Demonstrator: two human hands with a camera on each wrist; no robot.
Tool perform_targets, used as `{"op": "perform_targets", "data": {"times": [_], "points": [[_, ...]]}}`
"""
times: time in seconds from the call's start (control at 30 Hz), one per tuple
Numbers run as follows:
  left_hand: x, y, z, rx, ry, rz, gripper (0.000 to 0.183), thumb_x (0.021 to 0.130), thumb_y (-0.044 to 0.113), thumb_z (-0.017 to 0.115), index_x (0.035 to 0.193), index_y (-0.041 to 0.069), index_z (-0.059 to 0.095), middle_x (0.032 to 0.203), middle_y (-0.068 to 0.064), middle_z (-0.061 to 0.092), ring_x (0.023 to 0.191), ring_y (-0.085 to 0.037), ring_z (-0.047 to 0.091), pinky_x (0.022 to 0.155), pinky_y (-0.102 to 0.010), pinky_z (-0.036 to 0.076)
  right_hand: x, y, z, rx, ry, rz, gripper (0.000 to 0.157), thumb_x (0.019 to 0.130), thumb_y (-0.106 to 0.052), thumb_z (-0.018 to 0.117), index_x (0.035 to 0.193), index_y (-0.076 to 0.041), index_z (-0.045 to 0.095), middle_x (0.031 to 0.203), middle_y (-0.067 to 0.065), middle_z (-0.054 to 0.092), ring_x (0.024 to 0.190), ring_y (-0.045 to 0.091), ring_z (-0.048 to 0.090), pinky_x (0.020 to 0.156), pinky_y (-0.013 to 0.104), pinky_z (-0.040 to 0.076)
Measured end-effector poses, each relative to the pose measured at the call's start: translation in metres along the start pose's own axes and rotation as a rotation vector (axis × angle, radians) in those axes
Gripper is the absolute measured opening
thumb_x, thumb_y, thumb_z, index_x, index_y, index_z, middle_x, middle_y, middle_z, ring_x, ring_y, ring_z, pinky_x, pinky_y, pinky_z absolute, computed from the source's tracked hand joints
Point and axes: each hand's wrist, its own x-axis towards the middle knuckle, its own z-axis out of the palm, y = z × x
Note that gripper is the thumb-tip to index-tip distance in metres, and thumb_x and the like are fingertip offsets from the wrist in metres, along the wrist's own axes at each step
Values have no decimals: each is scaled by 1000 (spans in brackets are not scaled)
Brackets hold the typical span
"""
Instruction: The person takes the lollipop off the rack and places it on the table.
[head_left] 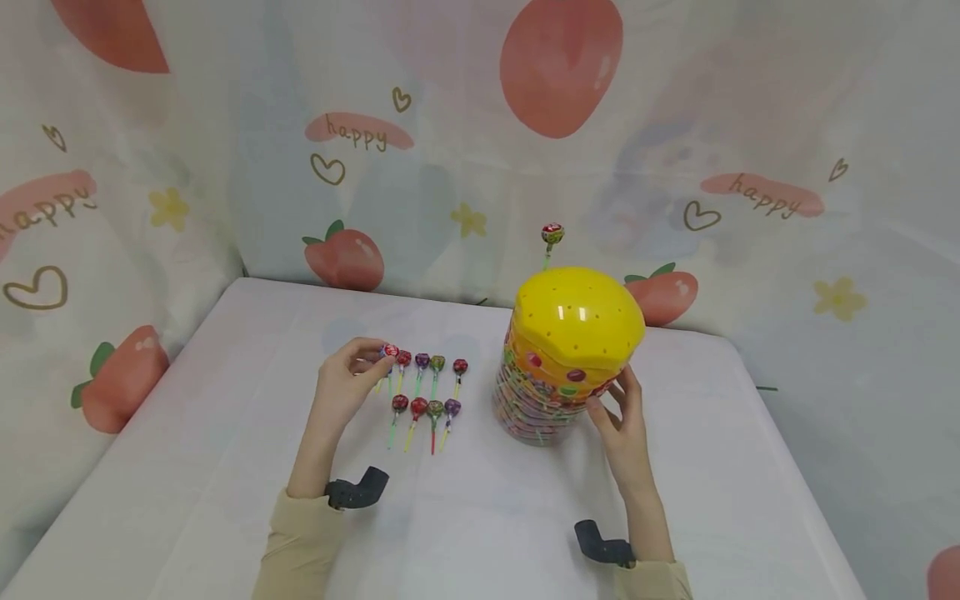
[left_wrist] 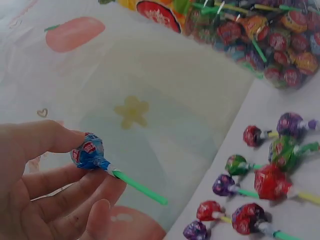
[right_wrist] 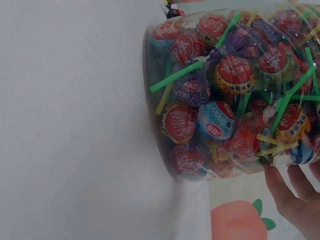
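My left hand [head_left: 351, 375] pinches a lollipop [left_wrist: 90, 151] by its blue-wrapped head between thumb and fingers, its green stick pointing away from the palm. It hovers at the left end of two rows of lollipops [head_left: 418, 407] lying on the table; the hand partly covers the far row's left end. My right hand [head_left: 624, 425] rests its fingertips against the right side of a big clear jar [right_wrist: 220, 125] packed with lollipops, fingers nearly straight. The jar stands upright under a domed yellow lid [head_left: 579, 312]. A single lollipop [head_left: 552, 234] on a green stick rises behind the lid.
A white cloth covers the table [head_left: 480, 517]. Behind and at the left hangs a printed curtain [head_left: 450, 167] with fruit, hearts and flowers. The tall jar stands right of the lollipop rows. Black wrist mounts [head_left: 358, 489] jut inward from both forearms.
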Motion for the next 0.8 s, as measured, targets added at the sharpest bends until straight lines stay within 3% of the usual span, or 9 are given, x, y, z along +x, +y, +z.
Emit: {"op": "perform_targets", "data": {"times": [0.23,0.47,0.67,0.8], "points": [[12,-33,-11,97,-48,-103,35,90,24,66,118,3,62,108,-19,67,83,-22,68,66,-23,52,1,0,1,-10,3,15,71,96,-14,54,152,-33,15,155,-2,23,139,19,27,111,48,30],[19,-59,-7,137,-105,-157,34,90,23,65,114,-1,62,104,-21,68,74,-16,69,60,-23,50,1,-1,1,-17,2,20,71,96,-13,54,153,-32,15,155,-1,23,138,18,27,111,48,30],[19,-68,-1,171,-170,-180,30,88,22,67,108,-1,64,98,-18,67,68,-12,63,58,-22,48,1,-2,1,-18,0,19,71,96,-12,53,153,-31,14,154,1,23,138,19,27,111,47,30],[16,-68,1,172,-202,-225,28,87,22,68,104,0,65,84,-12,68,64,-12,63,60,-22,47,1,-2,1,-18,-4,21,71,97,-12,52,153,-30,13,154,1,23,138,19,27,111,48,30]]}}
